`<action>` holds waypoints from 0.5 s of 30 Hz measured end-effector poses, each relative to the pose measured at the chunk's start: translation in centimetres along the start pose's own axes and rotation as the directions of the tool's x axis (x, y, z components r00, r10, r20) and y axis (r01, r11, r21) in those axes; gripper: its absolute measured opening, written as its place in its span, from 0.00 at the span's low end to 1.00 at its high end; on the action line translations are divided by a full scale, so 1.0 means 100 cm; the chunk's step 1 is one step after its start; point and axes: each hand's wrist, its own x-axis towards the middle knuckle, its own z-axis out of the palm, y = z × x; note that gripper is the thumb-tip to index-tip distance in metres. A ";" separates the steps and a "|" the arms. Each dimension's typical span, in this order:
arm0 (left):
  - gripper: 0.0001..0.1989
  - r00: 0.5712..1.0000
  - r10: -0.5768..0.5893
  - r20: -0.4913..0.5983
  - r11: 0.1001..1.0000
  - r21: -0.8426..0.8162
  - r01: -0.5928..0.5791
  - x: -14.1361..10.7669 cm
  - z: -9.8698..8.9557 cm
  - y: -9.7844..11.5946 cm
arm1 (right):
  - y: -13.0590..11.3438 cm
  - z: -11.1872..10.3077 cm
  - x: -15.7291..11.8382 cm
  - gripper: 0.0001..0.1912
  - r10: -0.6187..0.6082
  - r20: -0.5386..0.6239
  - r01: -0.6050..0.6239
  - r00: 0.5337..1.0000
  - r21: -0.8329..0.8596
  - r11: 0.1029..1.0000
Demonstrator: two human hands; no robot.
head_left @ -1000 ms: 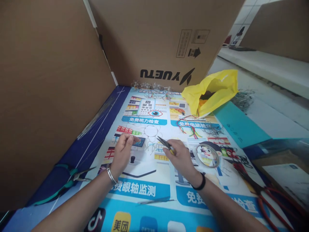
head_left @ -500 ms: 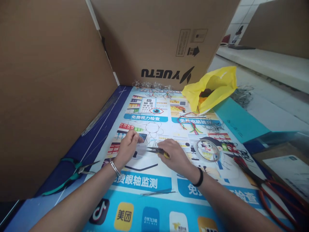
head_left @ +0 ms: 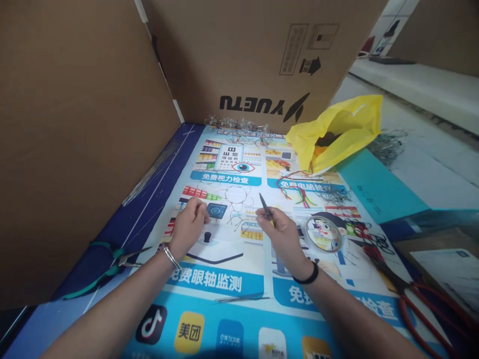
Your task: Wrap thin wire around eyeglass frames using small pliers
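My right hand point(head_left: 284, 237) is wrapped round small pliers point(head_left: 265, 203) with dark jaws and a bit of yellow handle showing. The jaws point up and away from me, with nothing visible between them. My left hand point(head_left: 190, 223) is closed in a pinch over the printed sheet point(head_left: 258, 259), and what it holds is too fine or hidden to make out. Between the hands lie thin bent wires point(head_left: 236, 219). Beyond them is a loop of thin wire point(head_left: 235, 195). Two hands' width apart separates my pinched fingers from the pliers.
Green-handled pliers point(head_left: 108, 264) lie at left, red-handled scissors point(head_left: 407, 289) at right. A tape roll point(head_left: 324, 233), coloured cords point(head_left: 303, 194) and a yellow bag point(head_left: 340, 134) lie right. Wire pieces point(head_left: 243, 299) are in front. Cardboard walls point(head_left: 239, 60) stand behind and left.
My right hand has moved right, away from my left, and the pliers have swung from pointing left to pointing upward. The left hand has shifted slightly left. The view has also shifted a little.
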 end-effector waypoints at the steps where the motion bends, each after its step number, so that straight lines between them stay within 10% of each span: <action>1: 0.10 1.000 -0.018 -0.008 1.000 -0.005 0.018 0.001 0.000 -0.001 | 0.000 -0.001 0.000 0.11 -0.003 -0.008 0.003 1.000 0.030 1.000; 15: 0.11 0.992 0.092 -0.084 0.983 -0.150 -0.104 -0.001 -0.010 0.003 | 0.002 -0.004 0.001 0.10 -0.015 0.028 0.013 0.999 0.082 0.997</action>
